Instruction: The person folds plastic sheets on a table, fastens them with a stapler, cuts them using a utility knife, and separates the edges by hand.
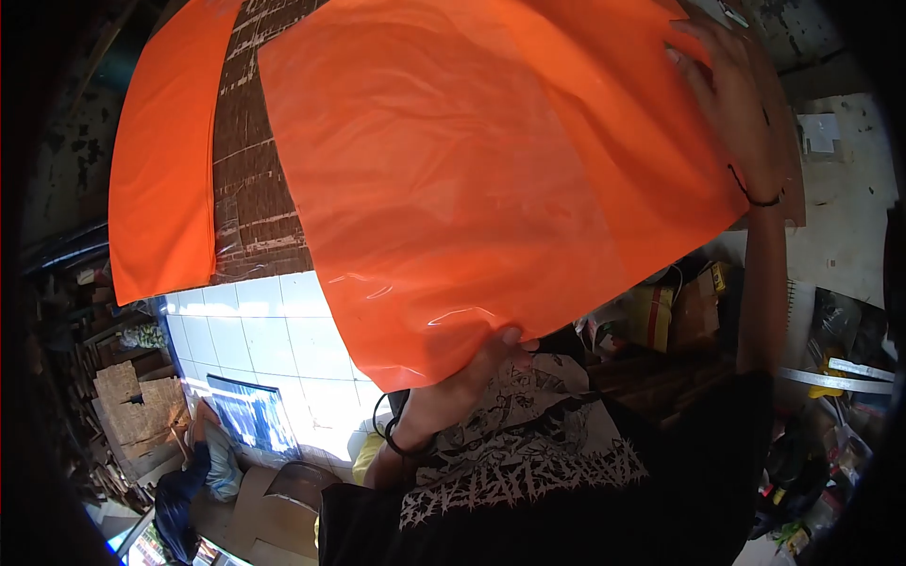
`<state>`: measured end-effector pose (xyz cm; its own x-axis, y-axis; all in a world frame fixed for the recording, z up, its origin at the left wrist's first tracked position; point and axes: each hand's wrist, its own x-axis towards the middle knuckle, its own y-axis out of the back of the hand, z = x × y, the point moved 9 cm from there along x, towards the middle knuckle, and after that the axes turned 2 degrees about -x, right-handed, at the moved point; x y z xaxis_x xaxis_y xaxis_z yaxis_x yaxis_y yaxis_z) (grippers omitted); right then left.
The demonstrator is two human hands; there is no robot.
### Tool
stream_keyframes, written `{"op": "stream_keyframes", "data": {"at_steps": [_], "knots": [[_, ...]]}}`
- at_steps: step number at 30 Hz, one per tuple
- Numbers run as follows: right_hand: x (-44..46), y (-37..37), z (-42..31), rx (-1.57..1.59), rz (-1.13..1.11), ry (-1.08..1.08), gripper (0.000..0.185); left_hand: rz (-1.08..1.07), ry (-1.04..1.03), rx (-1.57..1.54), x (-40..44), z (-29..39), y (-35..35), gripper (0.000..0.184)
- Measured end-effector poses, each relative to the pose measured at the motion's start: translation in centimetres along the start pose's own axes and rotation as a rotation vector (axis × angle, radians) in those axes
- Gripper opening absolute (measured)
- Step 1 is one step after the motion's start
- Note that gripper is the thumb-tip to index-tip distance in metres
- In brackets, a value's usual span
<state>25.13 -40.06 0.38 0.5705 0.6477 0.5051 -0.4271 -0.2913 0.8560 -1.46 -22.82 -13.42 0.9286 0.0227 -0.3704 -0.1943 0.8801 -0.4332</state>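
Note:
A large sheet of orange fabric (651,123) hangs over the near edge of a worn brown board. A clear plastic sheet (425,170) seems to lie on it, glossy and creased near the bottom corner. My left hand (477,373) pinches the near edge of the fabric and plastic close to my shirt, thumb on top. At the far right, my right hand (727,90) rests on the fabric with its fingers apart. Both wrists wear dark bands.
Another orange fabric piece (170,160) lies on the left of the brown board (255,170). Below are white floor tiles (274,325) and a blue-and-white panel (253,415). A person (203,462) sits at lower left by wood scraps (142,406). Cardboard boxes (694,307) stand right.

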Motion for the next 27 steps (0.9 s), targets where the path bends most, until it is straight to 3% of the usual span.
{"op": "stream_keyframes", "data": {"at_steps": [2, 3, 4, 6, 13, 16, 21, 24, 27], "knots": [[0.2, 3.2, -5.9, 0.281, -0.052, -0.015, 0.015, 0.004, -0.028, 0.076, 0.0, 0.6, -0.1, 0.018], [-0.8, 3.3, -9.7, 0.655, -0.204, -0.027, 0.013, -0.003, -0.055, 0.162, 0.0, 1.0, -0.2, 0.018], [-2.5, 3.2, -14.0, 0.799, -0.378, 0.135, 0.015, -0.003, -0.048, 0.162, 0.0, 0.8, -0.3, 0.018], [-5.4, 3.6, -19.3, 0.844, -0.456, 0.287, 0.019, 0.022, -0.167, 0.224, -0.2, 1.7, -0.4, 0.018], [-6.7, 4.2, -20.6, 0.818, -0.412, 0.396, 0.023, 0.144, -0.183, 0.184, -0.5, 2.0, -0.2, 0.017], [-7.0, 4.2, -20.9, 0.790, -0.441, 0.408, 0.027, 0.143, -0.157, 0.214, -0.6, 2.3, -0.3, 0.017], [-7.2, 4.5, -21.4, 0.560, -0.349, 0.494, 0.034, 0.051, -0.049, -0.024, -0.7, 1.3, -0.8, 0.014], [-7.2, 3.7, -21.5, 0.559, -0.404, 0.438, 0.021, 0.068, -0.085, 0.002, -1.4, 0.8, -0.8, 0.015], [-7.8, 2.9, -21.8, 0.545, -0.459, 0.432, 0.024, 0.047, -0.074, 0.058, -1.4, 1.1, -0.8, 0.017]]}}
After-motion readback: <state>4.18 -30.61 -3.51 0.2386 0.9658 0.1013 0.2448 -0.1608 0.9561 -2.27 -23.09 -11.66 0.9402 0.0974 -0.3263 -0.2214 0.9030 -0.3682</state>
